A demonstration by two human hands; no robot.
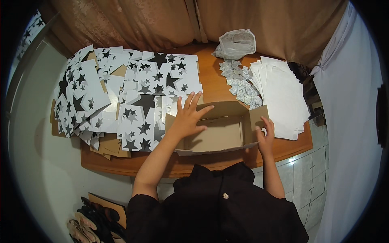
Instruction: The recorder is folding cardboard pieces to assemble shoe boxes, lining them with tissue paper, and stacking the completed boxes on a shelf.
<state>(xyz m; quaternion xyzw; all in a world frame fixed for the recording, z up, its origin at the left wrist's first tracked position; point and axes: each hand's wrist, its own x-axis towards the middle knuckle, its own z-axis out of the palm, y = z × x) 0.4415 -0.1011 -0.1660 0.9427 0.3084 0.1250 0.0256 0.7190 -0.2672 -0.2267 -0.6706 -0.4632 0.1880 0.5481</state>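
An open cardboard box (221, 135), brown inside, stands at the table's near edge in front of me with its end flaps raised. My left hand (188, 117) is over the box's left end, fingers spread and thumb stretched over the opening. At the other end my right hand (265, 135) has its fingers and thumb bent around the right flap (258, 116). The box's inside looks bare apart from shadows. To the left lie many flat cardboard pieces (139, 105), white with black and grey stars, in overlapping stacks.
Small silvery packets (243, 87) lie heaped beyond the box, below a clear plastic bag (237, 43). White paper sheets (283, 95) are stacked at the right. Brown curtains (154, 20) hang behind the wooden table (210, 69). Shoes (91, 222) are on the floor at lower left.
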